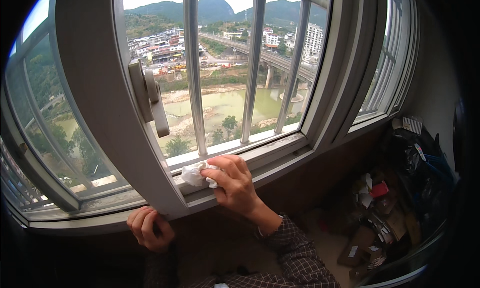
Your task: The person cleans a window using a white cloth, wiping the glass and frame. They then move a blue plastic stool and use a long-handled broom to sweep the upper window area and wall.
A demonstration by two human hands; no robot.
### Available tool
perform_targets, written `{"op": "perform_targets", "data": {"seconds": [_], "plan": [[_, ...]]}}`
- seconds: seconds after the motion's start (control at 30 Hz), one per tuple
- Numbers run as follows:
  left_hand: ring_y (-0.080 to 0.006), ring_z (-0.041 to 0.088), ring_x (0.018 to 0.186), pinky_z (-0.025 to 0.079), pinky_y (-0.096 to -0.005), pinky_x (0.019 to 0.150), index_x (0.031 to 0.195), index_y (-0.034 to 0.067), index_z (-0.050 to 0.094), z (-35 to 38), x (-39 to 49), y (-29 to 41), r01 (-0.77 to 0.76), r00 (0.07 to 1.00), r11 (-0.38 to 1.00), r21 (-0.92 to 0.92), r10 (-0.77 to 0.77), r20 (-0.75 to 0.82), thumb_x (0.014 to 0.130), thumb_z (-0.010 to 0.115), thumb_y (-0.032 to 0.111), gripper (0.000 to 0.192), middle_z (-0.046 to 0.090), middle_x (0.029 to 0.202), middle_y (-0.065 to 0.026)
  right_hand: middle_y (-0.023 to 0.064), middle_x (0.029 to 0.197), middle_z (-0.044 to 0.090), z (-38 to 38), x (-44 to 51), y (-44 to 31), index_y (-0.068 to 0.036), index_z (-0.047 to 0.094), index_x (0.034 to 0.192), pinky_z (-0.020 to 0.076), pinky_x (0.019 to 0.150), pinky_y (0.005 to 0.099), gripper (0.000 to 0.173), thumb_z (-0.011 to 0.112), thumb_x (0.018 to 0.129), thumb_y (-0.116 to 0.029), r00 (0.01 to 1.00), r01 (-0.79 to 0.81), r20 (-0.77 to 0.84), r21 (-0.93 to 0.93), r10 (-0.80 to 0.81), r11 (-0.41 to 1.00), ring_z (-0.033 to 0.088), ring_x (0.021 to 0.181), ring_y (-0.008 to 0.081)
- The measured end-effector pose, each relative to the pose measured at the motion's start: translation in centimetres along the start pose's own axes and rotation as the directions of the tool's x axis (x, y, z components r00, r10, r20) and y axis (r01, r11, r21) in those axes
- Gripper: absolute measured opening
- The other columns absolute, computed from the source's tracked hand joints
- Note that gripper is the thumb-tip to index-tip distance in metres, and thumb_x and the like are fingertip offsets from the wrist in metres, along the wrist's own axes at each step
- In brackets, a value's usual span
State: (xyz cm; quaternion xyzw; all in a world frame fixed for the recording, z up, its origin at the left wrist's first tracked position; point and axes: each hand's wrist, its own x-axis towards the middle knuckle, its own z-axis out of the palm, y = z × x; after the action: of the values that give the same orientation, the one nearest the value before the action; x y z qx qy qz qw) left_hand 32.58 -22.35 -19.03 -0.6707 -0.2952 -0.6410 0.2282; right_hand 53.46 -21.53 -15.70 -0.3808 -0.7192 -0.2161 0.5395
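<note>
My right hand (236, 185) grips a crumpled white tissue (193, 174) against the lower track of the white window frame (277, 153), near the left corner of the opening. To its left and lower, my left hand (150, 228) rests with curled fingers at the edge of the sill (93, 225), below the upright frame post; no object shows in it. On that post sits a window handle (159, 113), pointing down. Dirt and worn patches mark the frame's lower rail.
Metal security bars (251, 70) stand outside the opening. A glass pane (52, 111) is at the left. At the lower right, cardboard boxes (358, 243), papers and a black plastic bag (407, 153) lie piled beside the wall.
</note>
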Motion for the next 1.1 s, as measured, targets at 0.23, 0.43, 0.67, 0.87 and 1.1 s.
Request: {"op": "perform_targets", "data": {"seconds": [0.23,0.43,0.67,0.87,1.1], "plan": [[-0.0266,0.056,0.084,0.048,-0.0371,0.074,0.088,0.001,0.055,0.3,-0.1,0.4,0.021,1.0,0.999,-0.027,-0.02,0.024,0.077,0.055,-0.004,0.012,0.056,0.09,-0.0104,0.0087,0.096,0.06,-11.8,-2.2,10.6,-0.005,0.064,0.086,0.044,0.081,0.0358,0.023,0.058,0.067,0.007,0.954,-0.28,-0.206,-0.356,0.217,0.892,0.053,0.093,0.0278],[-0.0267,0.054,0.082,0.046,-0.0382,0.074,0.09,0.001,0.053,1.2,-0.6,0.4,0.05,0.998,0.999,0.003,-0.05,-0.038,0.08,0.052,-0.001,0.01,0.055,0.09,-0.0123,0.0103,0.099,0.059,-5.3,-1.9,4.2,-0.005,0.063,0.093,0.0435,0.083,0.0365,0.029,0.057,0.067,0.006,0.972,-0.219,-0.138,-0.221,0.192,0.95,0.052,0.095,0.0288],[-0.0265,0.054,0.082,0.046,-0.038,0.074,0.091,0.0,0.052,1.5,-0.5,-0.1,-0.024,0.999,0.999,0.047,0.026,-0.039,0.082,0.05,0.0,0.01,0.054,0.09,-0.0135,0.0105,0.101,0.058,-1.9,-0.5,0.1,-0.005,0.063,0.098,0.0455,0.083,0.0358,0.037,0.057,0.065,0.009,0.997,-0.068,-0.019,0.031,0.069,0.997,0.053,0.096,0.028],[-0.0238,0.054,0.079,0.046,-0.0352,0.07,0.087,0.003,0.052,1.0,-0.7,-0.4,-0.038,0.998,0.997,0.061,0.041,-0.05,0.075,0.054,0.002,0.012,0.054,0.086,-0.0087,0.0115,0.094,0.056,-12.5,-3.7,5.7,-0.005,0.063,0.092,0.0456,0.076,0.0379,0.026,0.061,0.068,0.004,0.904,-0.428,-0.126,-0.292,0.409,0.856,0.054,0.088,0.0307],[-0.0224,0.053,0.077,0.045,-0.0345,0.069,0.085,0.005,0.052,1.2,-0.6,-0.1,-0.025,0.998,0.996,0.081,0.029,-0.055,0.074,0.054,0.004,0.011,0.053,0.085,-0.0075,0.0086,0.081,0.055,-11.2,-3.4,6.0,-0.002,0.06,0.075,0.0416,0.074,0.0397,0.021,0.065,0.078,-0.022,0.942,-0.252,0.017,-0.622,0.334,0.741,0.052,0.081,0.029]]}}
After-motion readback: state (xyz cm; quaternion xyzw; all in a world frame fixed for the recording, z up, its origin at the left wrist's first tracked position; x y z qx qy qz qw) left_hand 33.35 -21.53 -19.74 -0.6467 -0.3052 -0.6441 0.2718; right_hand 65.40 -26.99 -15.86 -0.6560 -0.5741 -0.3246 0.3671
